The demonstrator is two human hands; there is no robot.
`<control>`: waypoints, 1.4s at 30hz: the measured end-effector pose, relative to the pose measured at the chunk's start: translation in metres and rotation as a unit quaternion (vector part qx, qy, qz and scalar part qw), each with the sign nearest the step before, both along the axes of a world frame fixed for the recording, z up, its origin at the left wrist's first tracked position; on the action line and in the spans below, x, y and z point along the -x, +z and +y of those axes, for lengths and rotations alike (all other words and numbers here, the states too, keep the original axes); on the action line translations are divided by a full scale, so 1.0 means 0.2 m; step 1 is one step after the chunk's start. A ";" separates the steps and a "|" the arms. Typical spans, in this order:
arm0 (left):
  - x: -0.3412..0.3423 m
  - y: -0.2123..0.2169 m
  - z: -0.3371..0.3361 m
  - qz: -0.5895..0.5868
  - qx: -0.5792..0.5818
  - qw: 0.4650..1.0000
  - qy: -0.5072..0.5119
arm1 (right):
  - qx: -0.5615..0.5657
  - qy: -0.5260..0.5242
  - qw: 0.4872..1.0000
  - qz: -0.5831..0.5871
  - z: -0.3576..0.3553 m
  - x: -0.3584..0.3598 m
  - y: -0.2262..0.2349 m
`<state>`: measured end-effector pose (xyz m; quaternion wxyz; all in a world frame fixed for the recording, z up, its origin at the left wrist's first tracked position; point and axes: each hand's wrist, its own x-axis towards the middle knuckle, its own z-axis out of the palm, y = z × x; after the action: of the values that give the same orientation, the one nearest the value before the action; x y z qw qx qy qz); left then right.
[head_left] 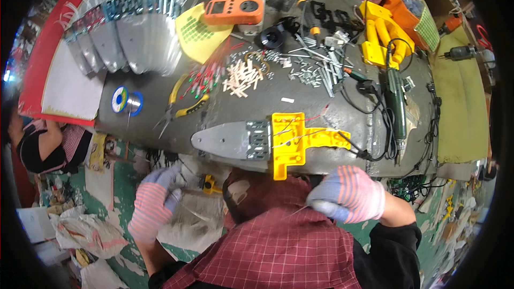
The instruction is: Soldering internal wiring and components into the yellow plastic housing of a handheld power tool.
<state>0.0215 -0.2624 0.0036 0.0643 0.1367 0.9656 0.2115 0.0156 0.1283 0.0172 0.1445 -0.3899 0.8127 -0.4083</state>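
Observation:
Both my hands wear striped pink and grey-blue gloves below the table's near edge. My left hand (155,202) is raised at the left, fingers bent, thumb and forefinger apart, with nothing visible between them. To the right, my right hand (349,195) is closed, its fingertips pinching a thin wire (293,214) that points left across my checked dark red apron. Between and beyond the hands, a yellow plastic handle shell (289,147) lies on the table with its inside upward. Thin wires run through it, and a grey rounded plate (222,140) extends from its left side.
Pliers (179,101) and a solder spool (127,101) lie left on the dark table. Behind are white sleeves (243,76), loose screws (308,72) and an orange multimeter (234,10). A green corded tool (395,107) lies right, near yellow shells (383,35). Another person's arm (49,139) shows far left.

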 end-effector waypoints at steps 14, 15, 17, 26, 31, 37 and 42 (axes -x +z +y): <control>0.14 -0.03 0.58 -0.337 -0.418 0.832 -0.137 | 0.078 -0.045 0.984 0.157 -0.13 0.19 0.01; 0.14 -0.03 0.59 -0.295 -0.447 0.837 -0.112 | 0.107 -0.042 0.987 0.111 -0.13 0.22 0.01; 0.13 -0.04 0.57 -0.201 -0.418 0.880 -0.099 | 0.087 -0.093 0.967 0.220 0.00 0.27 -0.02; 0.14 -0.13 0.63 -0.031 -0.428 0.895 0.121 | -0.320 -0.344 0.822 0.322 0.16 1.24 -0.15; 0.19 -0.22 0.62 0.058 -0.432 0.890 0.135 | 0.002 -0.307 0.936 0.171 0.04 1.14 0.00; 0.12 -0.28 0.67 0.087 -0.423 0.893 0.123 | 0.293 -0.432 0.845 0.115 0.16 0.37 0.19; 0.12 -0.27 0.73 0.165 -0.370 0.913 0.037 | 0.341 -0.238 0.897 0.151 0.32 0.14 0.23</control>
<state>-0.0029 -0.1170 -0.0495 -0.1592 0.1481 0.8193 0.5306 -0.0121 0.1929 0.0633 -0.2230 -0.2672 0.7040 -0.6190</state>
